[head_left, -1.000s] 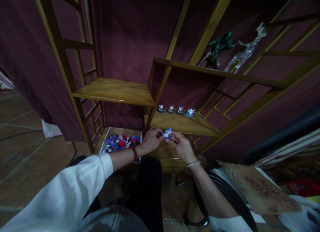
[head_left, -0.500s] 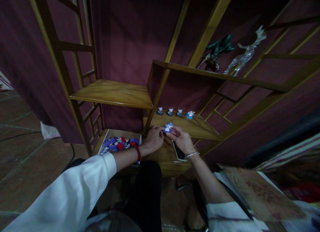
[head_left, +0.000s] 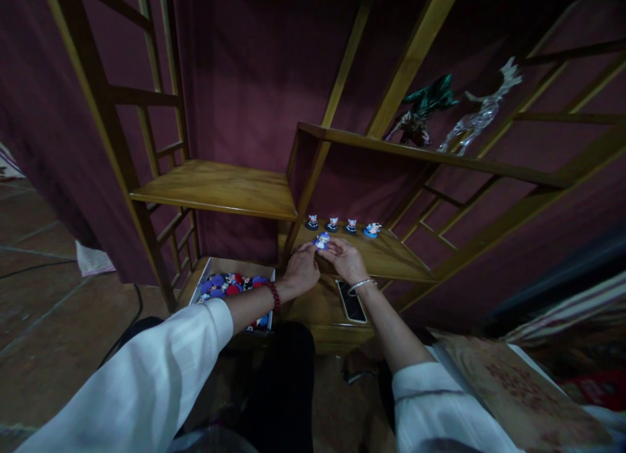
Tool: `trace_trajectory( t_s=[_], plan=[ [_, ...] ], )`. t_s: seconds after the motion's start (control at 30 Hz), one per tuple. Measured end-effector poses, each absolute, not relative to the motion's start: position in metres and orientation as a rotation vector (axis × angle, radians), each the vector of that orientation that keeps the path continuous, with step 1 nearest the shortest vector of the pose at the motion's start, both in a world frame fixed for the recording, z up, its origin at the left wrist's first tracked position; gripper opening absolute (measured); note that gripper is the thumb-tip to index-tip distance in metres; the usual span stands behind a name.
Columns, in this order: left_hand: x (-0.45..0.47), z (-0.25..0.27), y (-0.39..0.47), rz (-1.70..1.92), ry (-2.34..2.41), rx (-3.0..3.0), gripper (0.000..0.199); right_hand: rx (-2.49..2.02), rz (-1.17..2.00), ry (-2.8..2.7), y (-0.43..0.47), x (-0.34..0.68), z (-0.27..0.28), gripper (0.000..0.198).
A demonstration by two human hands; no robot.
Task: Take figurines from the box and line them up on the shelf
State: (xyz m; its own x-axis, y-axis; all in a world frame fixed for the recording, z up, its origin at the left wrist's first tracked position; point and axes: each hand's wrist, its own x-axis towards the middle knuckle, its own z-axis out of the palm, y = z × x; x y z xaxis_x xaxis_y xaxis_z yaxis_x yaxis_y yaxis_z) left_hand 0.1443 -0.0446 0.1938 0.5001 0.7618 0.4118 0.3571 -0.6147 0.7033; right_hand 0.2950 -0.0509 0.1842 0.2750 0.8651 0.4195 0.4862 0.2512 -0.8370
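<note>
A small purple-and-white figurine [head_left: 322,240] is pinched between my two hands, upright, just in front of the lower right shelf. My left hand [head_left: 302,268], with a red bead bracelet at the wrist, grips its left side. From the right, the fingers of my right hand [head_left: 348,260] close on it; a silver bangle circles that wrist. Behind them, several small figurines [head_left: 332,225] stand in a row on the shelf [head_left: 391,256], the rightmost one on a blue base. A white box [head_left: 208,270] of purple, red and blue figurines sits left of my left forearm.
A phone [head_left: 351,303] lies on the lower board below my right hand. On the upper shelf stand a green-and-brown statuette [head_left: 424,111] and a clear deer statuette [head_left: 482,117]. Wooden uprights [head_left: 306,189] divide the shelving. A patterned board [head_left: 508,388] is at the lower right.
Both hands have moved slightly forward and left with the figurine, closer to the row on the shelf. More of the phone shows beneath my right wrist.
</note>
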Motion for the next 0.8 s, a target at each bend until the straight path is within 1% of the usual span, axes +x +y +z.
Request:
trace_trajectory(
  t_s=[0.3, 0.43, 0.6, 0.8],
  plan=[
    [0.150, 0.199, -0.038, 0.835, 1.020, 2.297, 0.050, -1.437, 0.440, -1.388, -0.023, 0.299, 0.181, 0.043],
    [0.155, 0.201, -0.033, 0.795, 1.058, 2.229, 0.052, -1.494, 0.370, -1.399, -0.015, 0.299, 0.184, 0.039],
    [0.161, 0.197, -0.022, 0.859, 0.998, 2.171, 0.054, -1.566, 0.284, -1.430, -0.009, 0.299, 0.188, 0.034],
    [0.168, 0.190, -0.012, 0.942, 0.908, 2.062, 0.050, -1.589, 0.302, -1.426, -0.003, 0.300, 0.187, 0.034]
  ],
)
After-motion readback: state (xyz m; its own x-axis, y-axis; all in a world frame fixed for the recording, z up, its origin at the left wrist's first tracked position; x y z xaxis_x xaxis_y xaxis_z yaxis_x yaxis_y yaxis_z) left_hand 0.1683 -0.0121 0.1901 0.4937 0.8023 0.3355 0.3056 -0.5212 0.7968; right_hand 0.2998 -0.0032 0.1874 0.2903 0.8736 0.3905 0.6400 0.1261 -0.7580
